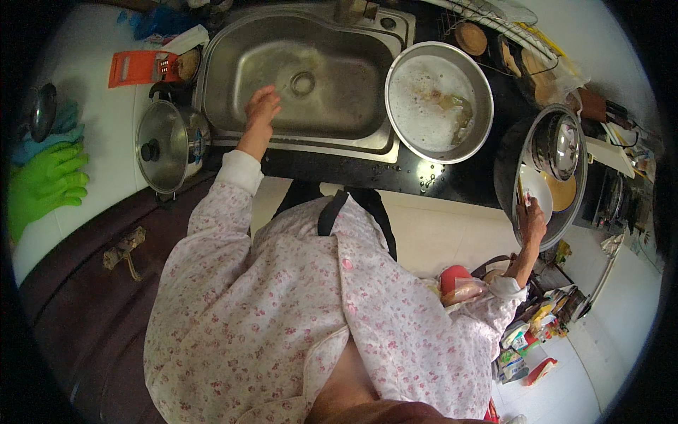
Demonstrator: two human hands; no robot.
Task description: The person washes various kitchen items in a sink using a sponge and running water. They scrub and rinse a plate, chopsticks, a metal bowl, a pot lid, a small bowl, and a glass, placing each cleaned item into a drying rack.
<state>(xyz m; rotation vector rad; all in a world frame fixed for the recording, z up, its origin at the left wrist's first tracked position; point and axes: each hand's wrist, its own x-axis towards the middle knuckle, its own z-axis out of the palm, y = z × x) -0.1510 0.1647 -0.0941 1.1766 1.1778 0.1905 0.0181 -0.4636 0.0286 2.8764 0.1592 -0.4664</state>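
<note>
My left hand point(261, 114) hovers over the front left of the stainless steel sink point(328, 114), with nothing in it and its fingers slightly apart. The drain point(302, 84) shows just beyond the fingertips. At the far right, my right hand point(532, 222) reaches inside the near rim of a large metal basin point(503, 169). Its fingers close around thin sticks, likely chopsticks point(520, 197). Beside them in the basin lie a white bowl point(537, 185), a yellowish dish point(561, 191) and shiny metal bowls point(564, 146).
A round steel basin point(393, 106) of foamy water point(424, 116) stands right of the sink. On the left are a glass-lidded pot point(164, 146), an orange grater point(135, 69) and green gloves point(50, 183). A wire rack point(476, 16) stands at the back right. Water drops dot the black counter point(365, 172).
</note>
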